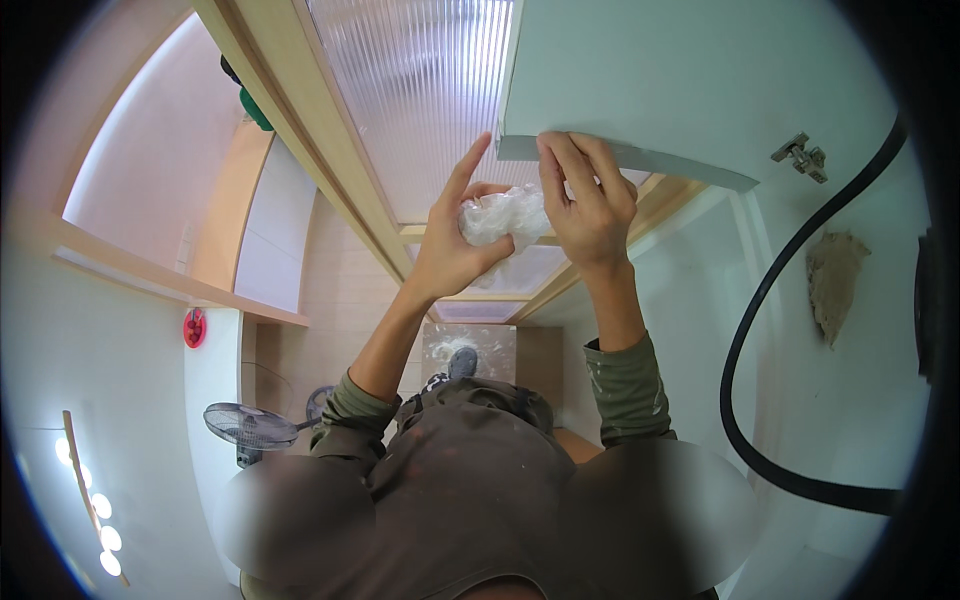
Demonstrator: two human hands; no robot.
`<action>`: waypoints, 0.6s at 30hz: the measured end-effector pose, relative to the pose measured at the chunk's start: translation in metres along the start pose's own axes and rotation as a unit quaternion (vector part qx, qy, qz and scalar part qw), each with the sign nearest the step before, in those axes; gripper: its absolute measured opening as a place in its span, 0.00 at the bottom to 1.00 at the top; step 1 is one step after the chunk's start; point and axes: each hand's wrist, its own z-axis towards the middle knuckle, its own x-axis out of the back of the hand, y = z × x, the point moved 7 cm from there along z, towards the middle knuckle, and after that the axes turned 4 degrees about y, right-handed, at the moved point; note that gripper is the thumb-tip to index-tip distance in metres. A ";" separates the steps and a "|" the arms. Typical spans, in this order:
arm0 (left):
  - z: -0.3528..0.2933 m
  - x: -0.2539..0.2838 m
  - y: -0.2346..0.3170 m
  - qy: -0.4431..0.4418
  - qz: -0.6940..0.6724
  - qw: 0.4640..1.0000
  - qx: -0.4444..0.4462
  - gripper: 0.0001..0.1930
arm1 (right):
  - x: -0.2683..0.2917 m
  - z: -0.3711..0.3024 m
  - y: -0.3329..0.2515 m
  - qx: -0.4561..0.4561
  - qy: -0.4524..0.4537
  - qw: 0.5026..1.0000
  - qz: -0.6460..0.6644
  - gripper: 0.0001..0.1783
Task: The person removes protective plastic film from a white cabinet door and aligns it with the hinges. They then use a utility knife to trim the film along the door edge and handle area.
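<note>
My left hand [450,245] is curled around a wad of crumpled clear plastic film [495,215], its index finger stretched up toward the corner of a white panel [690,70]. A grey strip [680,163] runs along that panel's near edge. At the strip's left part, my right hand [598,215] has its fingertips pressed together against the edge, with the thumb below. The film reaches across to beside the right thumb. Whether the right fingers also pinch some film is hidden.
A metal hinge [800,157] sits right of the panel, beside a thick black hose [745,330]. Ribbed translucent glazing [410,90] in a wooden frame [310,130] stands ahead. Below are a dusty platform [500,345] under my shoe [462,362] and a fan [250,425] at left.
</note>
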 end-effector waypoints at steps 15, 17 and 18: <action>0.004 0.003 0.014 -0.021 0.079 0.997 -0.015 0.53 | -0.004 -0.018 0.008 -0.123 0.059 0.988 0.070 0.09; 0.006 0.004 0.016 -0.026 0.094 0.995 -0.026 0.53 | 0.000 -0.022 0.014 -0.135 0.069 0.986 0.065 0.09; 0.006 0.004 0.018 -0.025 0.098 0.994 -0.036 0.53 | 0.009 -0.026 0.028 -0.206 0.114 0.967 0.092 0.08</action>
